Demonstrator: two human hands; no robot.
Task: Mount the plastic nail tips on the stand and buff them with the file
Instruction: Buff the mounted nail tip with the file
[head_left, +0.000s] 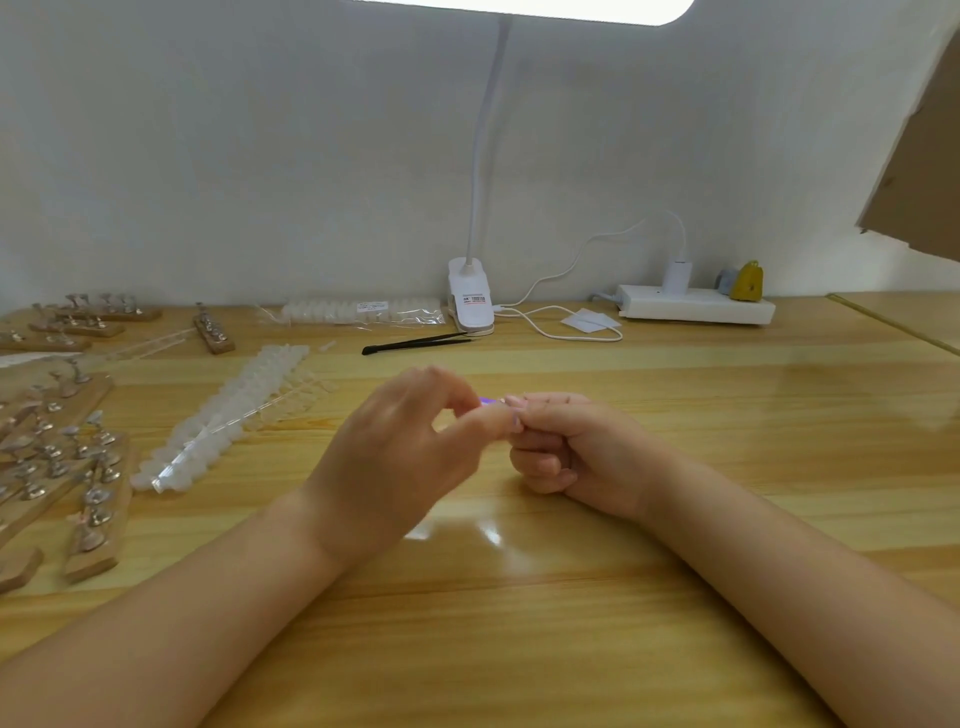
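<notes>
- I read a red-and-white label on the white plastic clamp lamp (470, 296) at the wall; the writing is too small for me to make out
- I see a second white label on the clear bag of nail tips (363, 310) lying beside the lamp; its text is also unreadable
- My left hand (410, 447) has its fingers curled, thumb and forefinger pinching a small purple item (488, 400); I cannot tell what that item is
- My right hand (566, 447) is curled into a loose fist, its fingertips meeting the left thumb at the same item; what it grips, I cannot tell
- Both hands sit above the middle of the glossy, wood-grain table (675, 467)
- Strips of translucent white nail tips (228, 415) lie on the table left of my hands
- Wooden stands (78, 467) with small metal holders lie at the far left, some overlapping
- Thin black tweezers (415, 343) lie in front of the lamp
- A white power strip (696, 306) sits by the wall, one white plug inserted
</notes>
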